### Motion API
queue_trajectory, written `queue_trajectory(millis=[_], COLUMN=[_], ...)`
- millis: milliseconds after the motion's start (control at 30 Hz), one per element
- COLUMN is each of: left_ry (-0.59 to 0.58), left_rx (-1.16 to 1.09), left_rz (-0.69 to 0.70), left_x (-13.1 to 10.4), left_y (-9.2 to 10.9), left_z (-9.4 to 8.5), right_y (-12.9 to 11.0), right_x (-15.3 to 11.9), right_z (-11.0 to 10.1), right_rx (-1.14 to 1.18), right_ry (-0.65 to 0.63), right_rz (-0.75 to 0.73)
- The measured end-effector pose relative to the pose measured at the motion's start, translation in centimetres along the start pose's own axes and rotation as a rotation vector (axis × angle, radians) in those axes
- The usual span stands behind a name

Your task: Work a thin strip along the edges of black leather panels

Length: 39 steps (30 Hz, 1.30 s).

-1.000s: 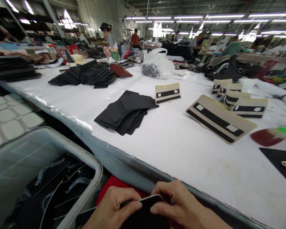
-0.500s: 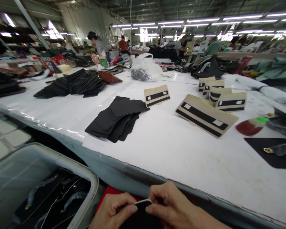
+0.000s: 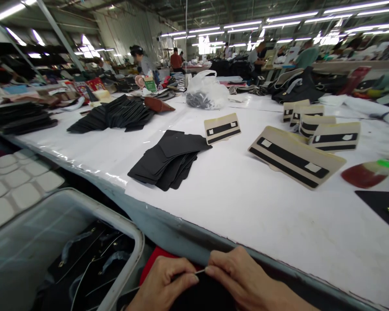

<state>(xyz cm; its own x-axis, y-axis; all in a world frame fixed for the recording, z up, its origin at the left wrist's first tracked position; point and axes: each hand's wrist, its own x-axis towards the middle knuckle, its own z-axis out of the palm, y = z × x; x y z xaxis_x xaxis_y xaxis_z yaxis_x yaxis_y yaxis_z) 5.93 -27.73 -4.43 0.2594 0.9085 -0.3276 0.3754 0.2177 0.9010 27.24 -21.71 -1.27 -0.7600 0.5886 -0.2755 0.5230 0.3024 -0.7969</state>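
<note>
Low in the head view, at the table's front edge, my left hand (image 3: pixel 169 280) and my right hand (image 3: pixel 238 276) pinch the pale edge of a black leather piece (image 3: pixel 202 296). Thumbs and forefingers are closed on that edge, almost meeting. Most of the piece runs down out of view. On the table beyond lies a fanned stack of black panels (image 3: pixel 168 160). To its right stand a small beige panel with black strips (image 3: pixel 222 128) and a larger beige panel (image 3: pixel 296 156).
A grey plastic bin (image 3: pixel 136 233) with black pieces sits at lower left. On the white table (image 3: pixel 233 203) are more black stacks (image 3: pixel 113 113), a clear plastic bag (image 3: pixel 207 90), several beige panels (image 3: pixel 335 137) and a red bottle with a green cap (image 3: pixel 366 173). Other people work far back.
The view has turned slightly left, so the table's things sit further right. Both hands still pinch the black piece; its pale rim now shows as a thin line between the fingertips.
</note>
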Motion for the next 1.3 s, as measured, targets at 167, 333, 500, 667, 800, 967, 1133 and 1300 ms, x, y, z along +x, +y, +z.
queue_trajectory(millis=[167,333,500,667,800,967,1133,1300], left_ry=[0.031,0.116,0.287,0.388,0.316,0.396,0.411,0.442], left_rx=[0.070,0.019,-0.094,-0.219,-0.419,-0.479,-0.325,-0.216], left_rz=[-0.085,-0.195,-0.205,-0.051,0.021,-0.034,-0.098,-0.102], left_x=[-2.9,-6.3,-7.1,-6.3,-4.6,-3.2,-3.6,-4.2], left_y=[-3.3,-6.1,-6.5,-4.0,-2.9,-3.2,-1.7,-0.7], left_z=[-3.5,-6.7,-7.1,-8.6,-8.3,-6.8,-7.1,-7.6], right_y=[1.8,2.1,1.6,0.2,0.1,0.9,2.2,2.2], right_x=[-0.7,-0.5,0.1,-0.3,-0.7,-0.8,-0.2,0.4], right_z=[0.4,1.0,0.4,-2.0,-2.9,-2.8,-2.6,-2.7], right_rx=[0.057,0.110,0.182,0.198,0.201,0.333,0.141,-0.179], right_ry=[0.045,0.062,0.122,0.226,0.320,0.265,0.250,0.172], right_rz=[0.016,0.041,0.055,0.008,-0.003,0.100,0.067,-0.007])
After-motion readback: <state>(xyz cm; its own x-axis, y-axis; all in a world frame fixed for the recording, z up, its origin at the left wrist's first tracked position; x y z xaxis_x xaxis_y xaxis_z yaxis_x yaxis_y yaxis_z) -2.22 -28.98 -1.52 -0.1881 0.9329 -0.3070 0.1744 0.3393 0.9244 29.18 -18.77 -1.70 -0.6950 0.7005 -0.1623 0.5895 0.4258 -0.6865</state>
